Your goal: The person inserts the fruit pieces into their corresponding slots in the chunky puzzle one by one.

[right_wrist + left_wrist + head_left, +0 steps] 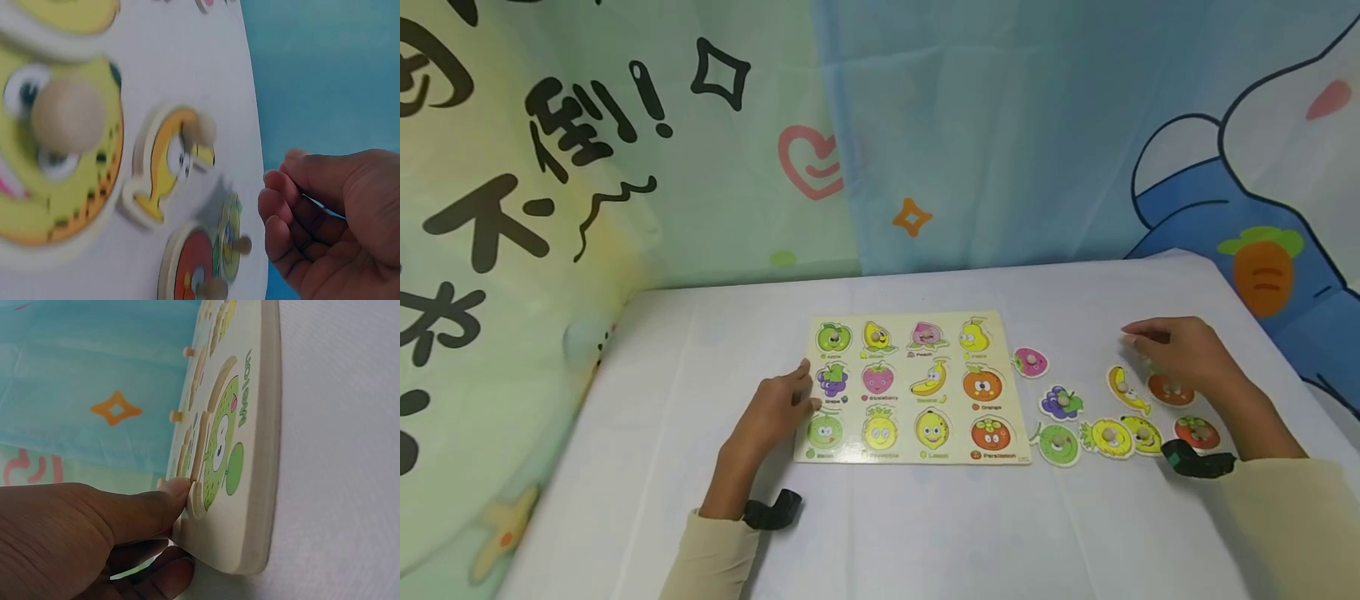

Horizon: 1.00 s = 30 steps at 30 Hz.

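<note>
A cream fruit puzzle board (898,319) lies on the white table, with rows of printed fruits and their names. At its left edge my left hand (781,400) grips it; in the left wrist view the thumb (169,495) rests over the edge near the melon picture (222,450) and the other fingers curl below. My right hand (1183,350) is above the loose pieces, fingers loosely bent, thumb near the fingertips, nothing between them. Below it are a banana piece (1127,390) and an orange-red piece (1169,390). A green piece with a knob (230,244) shows in the right wrist view.
Right of the board lie loose knobbed pieces: strawberry (1030,362), grapes (1062,403), melon (1059,446), pineapple (1108,438), a yellow smiling fruit (1142,435) and a red fruit (1197,433). A printed cloth backdrop (985,150) rises behind the table.
</note>
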{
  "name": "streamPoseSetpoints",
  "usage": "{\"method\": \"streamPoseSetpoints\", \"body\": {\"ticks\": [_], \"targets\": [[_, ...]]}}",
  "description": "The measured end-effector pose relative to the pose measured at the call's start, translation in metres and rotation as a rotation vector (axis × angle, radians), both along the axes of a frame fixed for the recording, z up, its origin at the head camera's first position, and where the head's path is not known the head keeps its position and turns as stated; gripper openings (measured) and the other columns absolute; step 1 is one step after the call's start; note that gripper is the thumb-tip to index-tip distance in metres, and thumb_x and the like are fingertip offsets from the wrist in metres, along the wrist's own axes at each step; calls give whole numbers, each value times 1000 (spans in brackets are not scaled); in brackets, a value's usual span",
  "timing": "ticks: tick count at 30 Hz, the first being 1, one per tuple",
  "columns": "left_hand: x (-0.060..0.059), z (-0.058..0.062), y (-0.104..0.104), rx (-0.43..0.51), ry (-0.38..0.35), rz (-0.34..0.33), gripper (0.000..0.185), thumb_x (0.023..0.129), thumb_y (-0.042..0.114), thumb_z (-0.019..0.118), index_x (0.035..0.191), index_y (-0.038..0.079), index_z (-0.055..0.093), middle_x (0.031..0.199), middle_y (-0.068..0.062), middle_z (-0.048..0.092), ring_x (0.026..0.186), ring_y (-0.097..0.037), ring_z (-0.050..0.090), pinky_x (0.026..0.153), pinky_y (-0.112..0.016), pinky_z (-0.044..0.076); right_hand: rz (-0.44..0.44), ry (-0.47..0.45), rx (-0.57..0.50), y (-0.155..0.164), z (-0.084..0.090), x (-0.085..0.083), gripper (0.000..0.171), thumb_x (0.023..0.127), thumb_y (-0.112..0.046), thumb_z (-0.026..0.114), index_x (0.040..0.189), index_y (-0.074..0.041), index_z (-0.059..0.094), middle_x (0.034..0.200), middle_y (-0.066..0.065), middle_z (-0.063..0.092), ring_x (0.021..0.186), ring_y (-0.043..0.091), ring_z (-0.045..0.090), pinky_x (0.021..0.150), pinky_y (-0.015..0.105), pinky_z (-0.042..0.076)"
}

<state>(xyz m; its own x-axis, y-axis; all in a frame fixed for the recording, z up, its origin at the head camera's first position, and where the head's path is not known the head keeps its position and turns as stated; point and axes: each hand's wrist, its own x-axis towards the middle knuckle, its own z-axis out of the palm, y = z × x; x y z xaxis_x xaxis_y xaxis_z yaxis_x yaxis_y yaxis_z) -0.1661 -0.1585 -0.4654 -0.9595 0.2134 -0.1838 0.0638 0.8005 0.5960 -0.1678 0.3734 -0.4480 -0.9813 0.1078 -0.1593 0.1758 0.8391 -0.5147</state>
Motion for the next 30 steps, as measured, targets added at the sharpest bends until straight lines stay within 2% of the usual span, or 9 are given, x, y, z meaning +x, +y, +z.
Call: {"method": "streamPoseSetpoints", "body": {"ticks": [6, 9, 12, 15, 20, 24, 30], "targets": [[1, 0, -3, 7, -5, 10, 57, 91, 16, 70, 142, 5, 47, 153, -4, 33, 140, -28, 31, 103, -43, 39, -34, 18, 41, 14, -6, 3, 38, 98, -20, 57, 125, 7, 58, 122, 36, 50, 105, 50, 48, 79, 57, 48], [0, 0, -2, 12, 7, -7, 56, 91, 16, 70, 141, 4, 48, 152, -4, 34, 139, -29, 33, 104, -43, 38, -46, -7, 64, 21, -10, 5, 38, 96, -16, 58, 126, 7, 57, 120, 37, 49, 101, 50, 49, 70, 52, 51], [-1, 0, -1, 10, 13, -8, 56, 91, 16, 70, 141, 4, 48, 152, -4, 35, 138, -29, 35, 100, -41, 42, -38, -45, 72, 27, -13, 6, 39, 96, -16, 59, 126, 9, 56, 117, 36, 50, 97, 49, 51, 65, 46, 52], [0, 0, -1, 8, 11, 12, 57, 90, 15, 71, 141, 5, 48, 151, -3, 35, 137, -28, 36, 91, -37, 46, -24, -51, 77, 28, -15, 4, 37, 95, -15, 60, 123, 10, 56, 112, 34, 53, 94, 46, 53, 63, 41, 52], [1, 0, -1, 4, 7, 10, 58, 90, 16, 71, 142, 5, 47, 151, -3, 35, 138, -28, 35, 93, -37, 46, -28, -53, 93, 25, -15, 2, 32, 95, -10, 58, 119, 11, 56, 104, 31, 55, 86, 40, 53, 61, 40, 51], [1, 0, -1, 3, 14, 4, 57, 90, 16, 71, 141, 5, 48, 151, -3, 35, 137, -27, 35, 91, -37, 47, -24, -52, 108, 21, -12, 1, 30, 95, -8, 58, 116, 13, 55, 101, 32, 55, 83, 39, 53, 65, 44, 50], [0, 0, -2, 9, 14, 2, 56, 90, 15, 71, 141, 4, 48, 151, -3, 35, 138, -28, 34, 98, -39, 44, -25, 30, 122, 11, -8, 0, 28, 94, -8, 60, 111, 14, 56, 98, 30, 57, 84, 40, 51, 69, 49, 47]]}}
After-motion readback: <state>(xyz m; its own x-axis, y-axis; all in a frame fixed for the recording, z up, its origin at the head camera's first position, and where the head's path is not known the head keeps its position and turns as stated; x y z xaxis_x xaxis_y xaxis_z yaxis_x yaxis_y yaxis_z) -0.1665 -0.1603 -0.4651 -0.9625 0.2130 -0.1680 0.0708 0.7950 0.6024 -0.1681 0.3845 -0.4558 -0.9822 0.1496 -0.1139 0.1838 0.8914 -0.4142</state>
